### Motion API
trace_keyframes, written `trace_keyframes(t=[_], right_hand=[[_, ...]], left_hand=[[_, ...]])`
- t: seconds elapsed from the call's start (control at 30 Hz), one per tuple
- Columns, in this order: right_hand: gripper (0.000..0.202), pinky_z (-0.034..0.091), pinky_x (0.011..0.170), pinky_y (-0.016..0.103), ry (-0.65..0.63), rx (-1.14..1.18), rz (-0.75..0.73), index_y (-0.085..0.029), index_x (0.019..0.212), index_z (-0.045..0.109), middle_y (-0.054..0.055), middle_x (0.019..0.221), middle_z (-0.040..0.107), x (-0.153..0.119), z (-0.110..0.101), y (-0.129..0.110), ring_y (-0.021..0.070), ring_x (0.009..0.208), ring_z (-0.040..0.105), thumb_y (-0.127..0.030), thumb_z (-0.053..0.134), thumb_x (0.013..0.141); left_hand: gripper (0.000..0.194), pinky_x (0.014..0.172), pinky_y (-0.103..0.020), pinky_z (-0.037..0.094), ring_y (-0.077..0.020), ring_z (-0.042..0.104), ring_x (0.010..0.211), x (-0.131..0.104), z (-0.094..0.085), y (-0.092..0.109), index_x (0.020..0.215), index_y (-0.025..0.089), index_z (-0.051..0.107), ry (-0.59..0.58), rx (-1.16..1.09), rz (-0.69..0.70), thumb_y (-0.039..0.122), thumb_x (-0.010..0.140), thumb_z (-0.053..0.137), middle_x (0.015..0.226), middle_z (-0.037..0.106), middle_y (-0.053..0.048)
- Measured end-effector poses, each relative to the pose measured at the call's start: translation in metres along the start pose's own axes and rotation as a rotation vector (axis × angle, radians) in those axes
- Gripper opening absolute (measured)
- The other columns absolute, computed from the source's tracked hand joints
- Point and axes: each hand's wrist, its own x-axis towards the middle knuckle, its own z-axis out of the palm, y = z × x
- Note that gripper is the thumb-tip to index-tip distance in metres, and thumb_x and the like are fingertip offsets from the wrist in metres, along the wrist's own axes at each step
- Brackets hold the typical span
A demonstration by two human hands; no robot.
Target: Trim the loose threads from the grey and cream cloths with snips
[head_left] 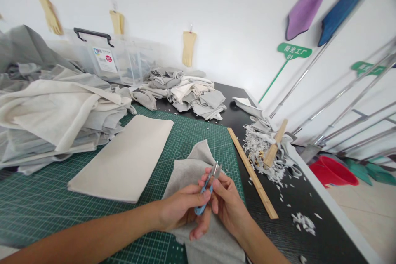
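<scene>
Small blue-handled thread snips [204,200] are held between my two hands, blades pointing up and away from me. My left hand [182,208] has its thumb against the blue handle. My right hand [227,198] has its fingertips on the snips near the blades, from the other side. Beneath both hands lies a piece of grey cloth [182,173], one corner folded up, on the green cutting mat [198,130]. A folded cream cloth [123,159] lies flat to the left of my hands.
A large cloth pile [62,111] is at the left, with a clear plastic box [105,60] behind it. Another heap [188,90] lies at the back. To the right are a wooden ruler [252,173], white scraps [262,152] and the black table's edge [328,200].
</scene>
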Motion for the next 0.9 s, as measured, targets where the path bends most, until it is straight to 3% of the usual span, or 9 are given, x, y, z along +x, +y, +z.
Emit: trace_keyframes(t=[0.13, 0.3, 0.53, 0.73, 0.9], right_hand=[[0.02, 0.043, 0.037, 0.013, 0.02, -0.019, -0.022, -0.017, 0.091, 0.071, 0.003, 0.082, 0.073, 0.001, -0.0004, 0.0005, 0.0032, 0.035, 0.054, -0.027, 0.075, 0.073], [0.031, 0.045, 0.037, 0.013, 0.002, 0.007, 0.002, -0.016, 0.093, 0.07, 0.004, 0.08, 0.074, 0.0009, 0.0019, -0.0013, 0.0035, 0.034, 0.054, -0.032, 0.079, 0.068], [0.026, 0.048, 0.045, 0.014, 0.099, -0.062, -0.022, -0.018, 0.092, 0.071, 0.003, 0.08, 0.073, -0.0004, 0.004, -0.0012, 0.0013, 0.036, 0.049, -0.028, 0.078, 0.069], [0.026, 0.04, 0.036, 0.012, 0.136, -0.102, -0.033, -0.017, 0.089, 0.073, 0.003, 0.075, 0.073, 0.0004, 0.0047, 0.0005, 0.0027, 0.037, 0.048, -0.027, 0.08, 0.066], [0.028, 0.046, 0.043, 0.014, 0.152, -0.093, -0.035, -0.017, 0.092, 0.072, 0.004, 0.076, 0.073, 0.0001, 0.0066, 0.0008, 0.0038, 0.04, 0.052, -0.028, 0.08, 0.067]], left_hand=[[0.035, 0.039, -0.019, 0.038, -0.0101, 0.047, 0.033, 0.0008, -0.0007, -0.0016, 0.088, 0.014, 0.054, -0.004, -0.02, -0.001, 0.046, 0.094, 0.042, 0.047, 0.059, -0.001], [0.036, 0.04, -0.02, 0.037, -0.0102, 0.046, 0.033, 0.0019, -0.0012, -0.0025, 0.089, 0.014, 0.053, -0.045, -0.019, 0.001, 0.047, 0.095, 0.039, 0.047, 0.058, -0.001], [0.029, 0.044, -0.021, 0.035, -0.009, 0.044, 0.036, -0.0007, 0.0, 0.0024, 0.09, 0.015, 0.051, -0.001, 0.027, 0.0, 0.043, 0.092, 0.049, 0.048, 0.056, 0.002], [0.025, 0.047, -0.021, 0.031, -0.0066, 0.033, 0.039, -0.0011, 0.0039, 0.004, 0.084, 0.015, 0.051, 0.035, 0.051, 0.003, 0.038, 0.091, 0.052, 0.047, 0.045, 0.006], [0.026, 0.05, -0.024, 0.033, -0.0072, 0.028, 0.039, -0.0008, 0.0057, 0.0044, 0.083, 0.015, 0.051, 0.043, 0.017, 0.015, 0.04, 0.092, 0.05, 0.045, 0.04, 0.008]])
